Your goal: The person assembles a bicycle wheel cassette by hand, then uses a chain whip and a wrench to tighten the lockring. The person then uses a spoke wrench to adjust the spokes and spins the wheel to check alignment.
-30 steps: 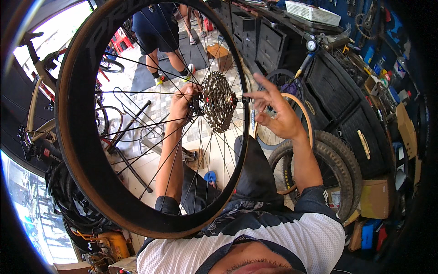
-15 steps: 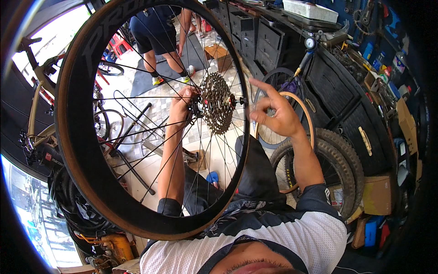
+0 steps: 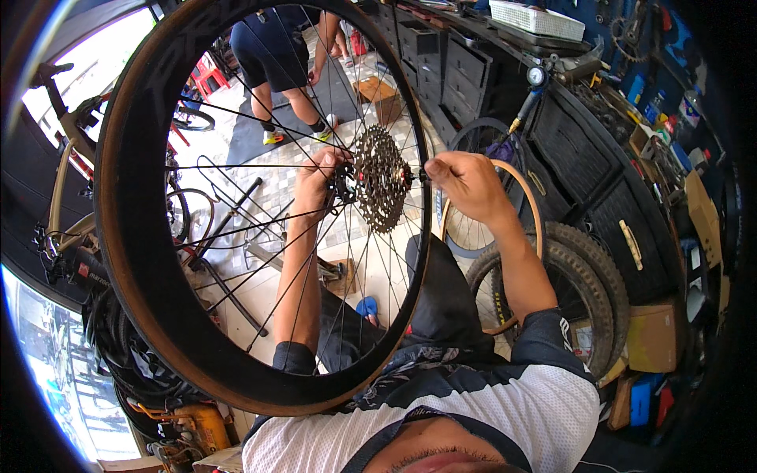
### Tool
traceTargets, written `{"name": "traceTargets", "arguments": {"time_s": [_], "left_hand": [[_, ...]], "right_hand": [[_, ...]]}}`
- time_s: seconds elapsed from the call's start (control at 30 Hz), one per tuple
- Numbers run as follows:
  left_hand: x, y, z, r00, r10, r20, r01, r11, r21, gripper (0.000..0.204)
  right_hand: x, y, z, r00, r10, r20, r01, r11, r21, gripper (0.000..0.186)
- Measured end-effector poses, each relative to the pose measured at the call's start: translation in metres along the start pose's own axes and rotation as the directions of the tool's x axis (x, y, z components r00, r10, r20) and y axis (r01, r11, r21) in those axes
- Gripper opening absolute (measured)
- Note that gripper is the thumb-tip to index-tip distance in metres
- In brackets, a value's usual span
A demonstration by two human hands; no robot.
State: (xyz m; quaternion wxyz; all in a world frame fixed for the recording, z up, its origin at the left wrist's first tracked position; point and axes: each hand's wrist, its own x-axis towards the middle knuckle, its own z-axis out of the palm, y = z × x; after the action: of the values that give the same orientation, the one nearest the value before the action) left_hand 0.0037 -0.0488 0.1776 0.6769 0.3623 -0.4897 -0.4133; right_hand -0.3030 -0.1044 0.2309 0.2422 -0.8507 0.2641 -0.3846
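A bicycle wheel with a deep black rim (image 3: 142,236) and tan-edged tyre stands upright before me. My left hand (image 3: 315,183) is closed on the hub at its left side, behind the spokes, so part of its grip is hidden. The multi-ring cassette (image 3: 380,181) sits on the hub's right side. From it a thin axle end (image 3: 419,174) sticks out to the right. There my right hand (image 3: 471,185) has its fingers curled and its thumb and fingertips at the axle's tip, in a pinch.
Knobby tyres (image 3: 587,292) and a floor pump with a gauge (image 3: 537,76) are at the right, beside black drawers (image 3: 465,83). A bike frame (image 3: 67,165) stands left. Beyond the wheel, another person (image 3: 272,59) bends over a dark mat (image 3: 244,138).
My right hand has moved in to the axle's end, its outstretched fingers now curled. The wheel has turned slightly, with the cassette a little further right. My left hand keeps its hold.
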Motion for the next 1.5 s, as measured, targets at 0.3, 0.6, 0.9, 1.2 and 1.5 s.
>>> {"name": "traceTargets", "arguments": {"time_s": [0.3, 0.6, 0.9, 1.2, 1.5], "left_hand": [[0.0, -0.001, 0.0, 1.0, 0.022, 0.016, -0.021, 1.0, -0.021, 0.036], [0.007, 0.001, 0.005, 0.998, 0.024, 0.051, -0.024, 1.0, -0.006, 0.032], [0.011, 0.001, 0.007, 0.998, 0.0, 0.066, 0.003, 0.999, -0.041, 0.026], [0.016, 0.003, 0.025, 0.996, 0.056, 0.067, -0.055, 0.998, -0.018, 0.027], [0.024, 0.002, 0.025, 0.996, 0.043, 0.081, -0.043, 0.999, 0.003, 0.036]], "right_hand": [[0.004, -0.02, -0.002, 0.995, 0.045, 0.086, -0.036, 0.993, -0.112, 0.028], [0.001, -0.007, -0.006, 0.994, -0.105, 0.015, 0.107, 0.982, -0.156, 0.041], [0.007, -0.01, -0.008, 0.998, -0.041, 0.038, 0.045, 0.994, -0.1, 0.032], [0.005, 0.004, -0.01, 1.0, 0.01, -0.003, -0.01, 1.0, -0.004, 0.038], [0.008, 0.008, -0.014, 0.998, 0.018, -0.058, -0.015, 0.998, 0.054, 0.041]]}}
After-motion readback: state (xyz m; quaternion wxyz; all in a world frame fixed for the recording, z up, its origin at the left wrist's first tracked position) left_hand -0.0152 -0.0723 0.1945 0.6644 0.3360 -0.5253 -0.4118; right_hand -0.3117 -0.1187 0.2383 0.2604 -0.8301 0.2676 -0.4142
